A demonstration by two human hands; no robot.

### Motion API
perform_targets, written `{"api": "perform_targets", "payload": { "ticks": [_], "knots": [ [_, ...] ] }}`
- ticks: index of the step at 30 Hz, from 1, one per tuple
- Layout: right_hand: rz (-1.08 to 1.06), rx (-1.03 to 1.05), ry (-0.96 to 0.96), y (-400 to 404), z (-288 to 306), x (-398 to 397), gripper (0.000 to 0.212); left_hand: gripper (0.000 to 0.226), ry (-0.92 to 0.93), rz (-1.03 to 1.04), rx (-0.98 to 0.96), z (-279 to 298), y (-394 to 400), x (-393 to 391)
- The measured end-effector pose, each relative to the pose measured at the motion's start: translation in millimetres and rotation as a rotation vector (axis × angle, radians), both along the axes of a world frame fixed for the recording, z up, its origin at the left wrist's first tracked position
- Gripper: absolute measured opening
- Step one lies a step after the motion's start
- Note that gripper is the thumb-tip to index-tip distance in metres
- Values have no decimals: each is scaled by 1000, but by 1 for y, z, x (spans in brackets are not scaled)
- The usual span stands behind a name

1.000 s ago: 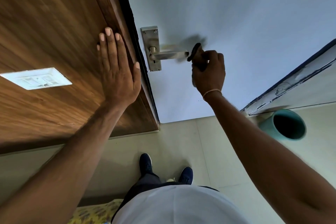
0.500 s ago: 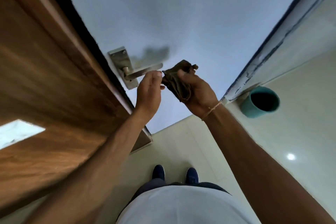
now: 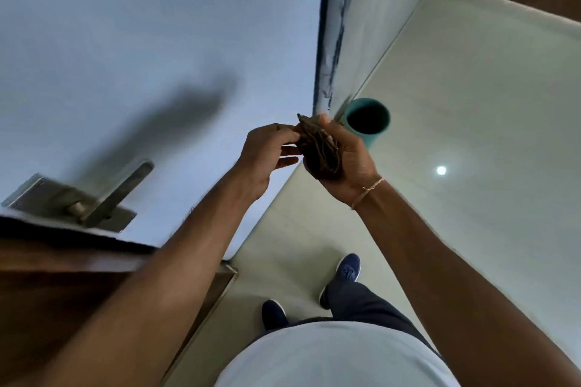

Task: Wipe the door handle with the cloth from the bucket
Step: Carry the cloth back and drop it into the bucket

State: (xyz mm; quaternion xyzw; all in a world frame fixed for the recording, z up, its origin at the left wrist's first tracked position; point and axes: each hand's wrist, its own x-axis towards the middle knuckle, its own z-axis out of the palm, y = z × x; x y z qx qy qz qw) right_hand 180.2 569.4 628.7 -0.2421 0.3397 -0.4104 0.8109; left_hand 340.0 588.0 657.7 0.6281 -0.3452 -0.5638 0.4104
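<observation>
A dark brown cloth (image 3: 319, 151) lies bunched in my right hand (image 3: 344, 160), whose fingers curl around it. My left hand (image 3: 265, 155) is beside it, fingertips pinching the cloth's left edge. Both hands are held out in front of me, well to the right of the metal lever door handle (image 3: 118, 195), which juts from its plate on the pale door (image 3: 141, 41) at the lower left. The teal bucket (image 3: 366, 122) stands on the floor just beyond my right hand, by the door's far edge.
The dark wooden door frame (image 3: 47, 286) fills the lower left. Pale glossy floor tiles (image 3: 471, 135) spread to the right. My blue shoes (image 3: 344, 273) stand on the floor below my hands.
The view has swung right, away from the handle. Both hands have come off the handle area with the cloth and now sit near the bucket. My left hand now touches the cloth.
</observation>
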Motion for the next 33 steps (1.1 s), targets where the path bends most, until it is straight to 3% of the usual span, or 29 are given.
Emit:
{"api": "perform_targets", "payload": {
  "ticks": [6,10,12,15,19,23,26,30,33],
  "knots": [
    [-6,163,-123,-60,-24,-88,32,17,-75,-58,-4,-14,-86,-88],
    [9,178,-201,-106,-26,-139,60,13,-149,-66,-51,-17,-136,-139],
    [15,165,-145,-126,-27,-161,61,13,-180,-38,-71,-16,-157,-159],
    [-10,117,60,-151,-28,-183,39,9,-214,-77,-107,-14,-186,-184],
    [-147,177,166,-190,-32,-206,35,7,-199,-110,-126,-18,-228,-214],
    [-315,302,112,-237,-43,-234,46,9,-18,1,-5,-37,-279,-223],
    [-353,332,126,-274,-42,-251,42,22,197,54,125,-56,-319,-223],
    [-330,308,172,-333,-48,-263,32,22,404,-26,232,-85,-378,-241],
    [-329,321,204,-385,-57,-277,36,41,477,-58,321,-104,-428,-262]
  ]
}}
